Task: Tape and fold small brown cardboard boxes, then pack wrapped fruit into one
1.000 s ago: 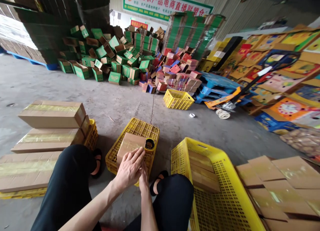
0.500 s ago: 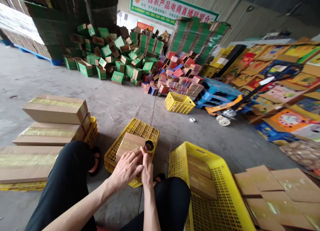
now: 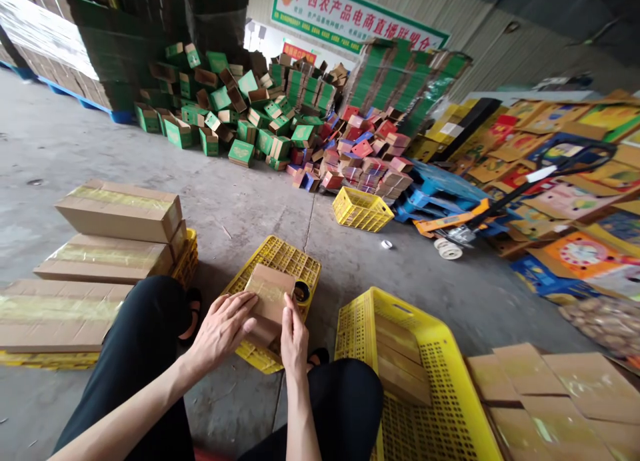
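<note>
Head view; landmark: low yellow crate (image 3: 300, 253). Small taped carton (image 3: 273, 288) sits on top of this crate. Left hand (image 3: 221, 329) lays extended fingers over the carton's left edge; right hand (image 3: 294, 338) has straight fingers at its right edge. Grip: both hands unclenched, neither wrapped around the carton, which lies between them. Round roll (image 3: 301, 292), dark inside, rests on the crate beside the carton. Left of the crate: stacked long cartons (image 3: 120, 211). Right of the crate: large yellow bin (image 3: 453, 374) containing brown boxes (image 3: 403, 368).
</note>
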### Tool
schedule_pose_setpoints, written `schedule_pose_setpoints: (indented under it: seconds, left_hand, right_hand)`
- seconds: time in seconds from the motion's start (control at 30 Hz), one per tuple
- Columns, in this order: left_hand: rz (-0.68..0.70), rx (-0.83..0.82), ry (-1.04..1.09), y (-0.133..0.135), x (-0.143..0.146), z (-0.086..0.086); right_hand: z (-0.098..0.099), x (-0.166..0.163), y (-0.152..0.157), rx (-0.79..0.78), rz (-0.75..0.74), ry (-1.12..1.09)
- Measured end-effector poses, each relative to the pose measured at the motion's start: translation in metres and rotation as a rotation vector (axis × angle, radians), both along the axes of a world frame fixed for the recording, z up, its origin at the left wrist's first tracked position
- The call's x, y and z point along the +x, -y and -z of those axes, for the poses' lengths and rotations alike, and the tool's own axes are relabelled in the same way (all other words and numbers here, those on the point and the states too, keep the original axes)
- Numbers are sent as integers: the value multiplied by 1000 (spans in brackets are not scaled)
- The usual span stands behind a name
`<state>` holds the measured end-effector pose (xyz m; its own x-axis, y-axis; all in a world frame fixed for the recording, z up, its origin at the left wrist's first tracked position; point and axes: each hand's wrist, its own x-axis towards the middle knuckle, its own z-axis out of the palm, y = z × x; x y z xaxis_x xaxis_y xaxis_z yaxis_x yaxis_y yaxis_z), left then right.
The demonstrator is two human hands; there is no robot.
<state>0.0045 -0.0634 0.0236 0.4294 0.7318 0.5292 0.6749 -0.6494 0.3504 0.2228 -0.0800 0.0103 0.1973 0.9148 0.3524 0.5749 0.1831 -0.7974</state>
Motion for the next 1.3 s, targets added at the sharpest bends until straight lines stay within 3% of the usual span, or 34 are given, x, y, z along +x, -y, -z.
schedule_pose_setpoints:
  seconds: [0.3,0.67,0.83,1.07,1.3]
  left_hand:
    - [-68,-22,38,6,10,16]
    - [-32,-25,129,4,13,25]
    - [-18,-29,170,4,13,25]
    - [16,-37,178,2,12,21]
    - [-10,-36,174,4,13,21]
  right_hand:
    - [-9,-4,18,76,91,422]
    - [-5,-34,19,89,113,690]
    - [-9,-48,12,93,65,690]
    - [-33,-64,0,99,-40,570]
    - [-51,-63,-5,55,-41,638]
